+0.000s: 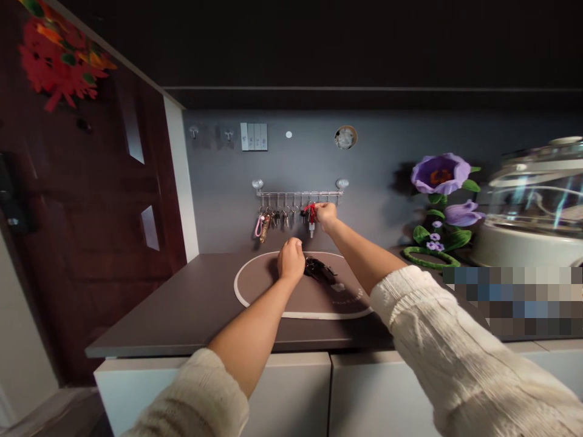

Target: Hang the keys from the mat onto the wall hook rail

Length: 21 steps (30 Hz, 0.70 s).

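My right hand (327,215) is raised to the hook rack (300,194) on the wall, its fingers pinched at a red-ribboned key (312,213) that hangs among the other keys. A white tag-like piece dangles below the red part. Lower down, my left hand (291,260) is closed above the brown mat (257,285); whatever its fingers hold, if anything, is hidden. Just right of that hand, a dark bunch of keys (321,270) lies on the mat. Several keys (285,217) hang along the rack, with a pink loop (259,226) at its left end.
Purple artificial flowers (439,176) and a clear-topped white appliance (532,237) stand at right on the counter (173,303). A light switch panel (254,137) is on the wall. The dark red door (100,243) is at left; a dark cabinet (319,48) overhangs.
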Each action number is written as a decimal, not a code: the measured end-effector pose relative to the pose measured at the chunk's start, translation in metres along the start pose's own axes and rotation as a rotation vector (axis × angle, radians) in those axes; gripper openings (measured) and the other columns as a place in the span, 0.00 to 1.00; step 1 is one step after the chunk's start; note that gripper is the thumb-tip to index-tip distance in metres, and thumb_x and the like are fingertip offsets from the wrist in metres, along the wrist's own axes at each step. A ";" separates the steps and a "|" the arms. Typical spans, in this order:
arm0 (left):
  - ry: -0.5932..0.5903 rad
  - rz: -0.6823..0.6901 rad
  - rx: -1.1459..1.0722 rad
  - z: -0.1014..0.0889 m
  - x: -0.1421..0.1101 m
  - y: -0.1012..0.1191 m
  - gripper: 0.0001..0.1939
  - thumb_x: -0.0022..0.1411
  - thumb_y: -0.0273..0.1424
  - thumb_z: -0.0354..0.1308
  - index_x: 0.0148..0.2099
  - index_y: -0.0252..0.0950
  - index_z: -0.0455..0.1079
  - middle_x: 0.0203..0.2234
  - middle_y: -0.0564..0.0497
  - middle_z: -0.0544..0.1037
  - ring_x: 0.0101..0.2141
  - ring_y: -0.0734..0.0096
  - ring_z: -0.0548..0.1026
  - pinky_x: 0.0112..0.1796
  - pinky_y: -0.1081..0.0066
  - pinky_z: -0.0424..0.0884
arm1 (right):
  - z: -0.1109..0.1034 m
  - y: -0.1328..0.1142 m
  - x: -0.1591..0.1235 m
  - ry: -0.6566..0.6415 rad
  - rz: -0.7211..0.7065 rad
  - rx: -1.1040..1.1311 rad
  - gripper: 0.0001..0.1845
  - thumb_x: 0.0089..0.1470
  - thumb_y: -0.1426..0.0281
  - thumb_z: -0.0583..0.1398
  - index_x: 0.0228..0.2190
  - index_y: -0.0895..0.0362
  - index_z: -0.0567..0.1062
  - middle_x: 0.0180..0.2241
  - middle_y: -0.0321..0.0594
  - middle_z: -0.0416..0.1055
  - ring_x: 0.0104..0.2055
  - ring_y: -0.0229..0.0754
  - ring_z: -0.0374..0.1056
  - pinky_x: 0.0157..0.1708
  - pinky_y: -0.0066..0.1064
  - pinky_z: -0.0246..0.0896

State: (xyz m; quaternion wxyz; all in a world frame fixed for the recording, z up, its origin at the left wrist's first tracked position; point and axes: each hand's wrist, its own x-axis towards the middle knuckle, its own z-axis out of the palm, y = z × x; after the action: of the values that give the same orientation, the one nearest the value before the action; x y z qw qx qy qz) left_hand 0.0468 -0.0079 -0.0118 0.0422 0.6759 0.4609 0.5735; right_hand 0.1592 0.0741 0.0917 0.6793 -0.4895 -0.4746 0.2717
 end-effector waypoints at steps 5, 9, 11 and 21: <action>-0.010 -0.003 0.022 0.000 0.000 0.000 0.12 0.61 0.29 0.40 0.35 0.38 0.64 0.33 0.46 0.73 0.38 0.65 0.69 0.41 0.65 0.63 | 0.004 0.007 0.005 0.009 -0.028 0.040 0.02 0.43 0.74 0.59 0.22 0.59 0.70 0.13 0.34 0.62 0.15 0.31 0.56 0.18 0.24 0.56; -0.017 -0.013 0.029 -0.001 0.001 0.001 0.12 0.61 0.28 0.39 0.35 0.37 0.64 0.33 0.45 0.73 0.38 0.64 0.69 0.40 0.65 0.63 | 0.006 0.012 0.004 -0.007 -0.013 0.049 0.03 0.43 0.75 0.59 0.20 0.59 0.69 0.12 0.34 0.62 0.15 0.31 0.56 0.17 0.23 0.56; -0.015 -0.012 0.030 -0.002 0.001 0.001 0.12 0.61 0.28 0.39 0.35 0.37 0.64 0.32 0.46 0.73 0.37 0.65 0.69 0.40 0.65 0.63 | 0.005 0.012 0.002 0.000 0.019 0.046 0.05 0.44 0.77 0.58 0.20 0.59 0.68 0.12 0.34 0.62 0.15 0.30 0.56 0.17 0.23 0.56; -0.056 -0.077 0.084 -0.004 0.001 0.003 0.13 0.62 0.28 0.39 0.37 0.37 0.66 0.33 0.48 0.73 0.38 0.68 0.69 0.41 0.69 0.63 | 0.000 0.012 -0.006 -0.014 0.019 0.016 0.09 0.47 0.80 0.51 0.20 0.58 0.64 0.16 0.32 0.63 0.16 0.29 0.58 0.19 0.22 0.57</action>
State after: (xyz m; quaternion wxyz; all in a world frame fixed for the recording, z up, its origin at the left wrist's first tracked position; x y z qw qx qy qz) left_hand 0.0455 -0.0107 -0.0074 0.0487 0.6747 0.5089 0.5324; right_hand 0.1581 0.0733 0.0787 0.6772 -0.4867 -0.4724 0.2852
